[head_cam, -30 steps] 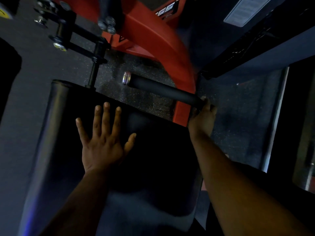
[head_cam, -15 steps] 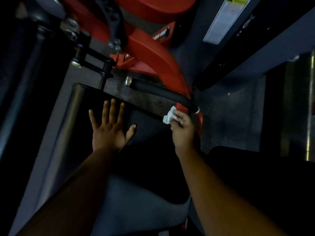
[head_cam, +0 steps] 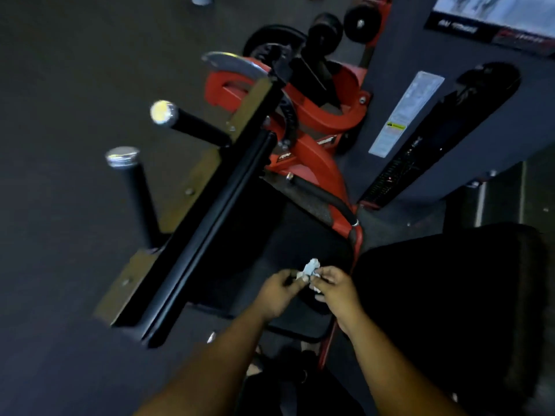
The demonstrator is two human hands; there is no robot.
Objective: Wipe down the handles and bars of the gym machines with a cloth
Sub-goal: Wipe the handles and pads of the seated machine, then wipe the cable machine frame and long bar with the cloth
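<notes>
A white warning sticker (head_cam: 405, 114) runs down a dark grey panel (head_cam: 510, 94). A poster (head_cam: 492, 19) hangs at the upper right. Dark speckled floor (head_cam: 60, 85) spreads to the left, and a black seat pad (head_cam: 303, 250) lies below.

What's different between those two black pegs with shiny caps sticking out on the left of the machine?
The upper peg points up and left, and its cap glares bright under the light. The lower peg stands more upright in the picture and shows more of its length, and its cap looks a duller grey. Both are black bars with round metal end caps, fixed to the same black frame, and neither hand touches them.
</notes>
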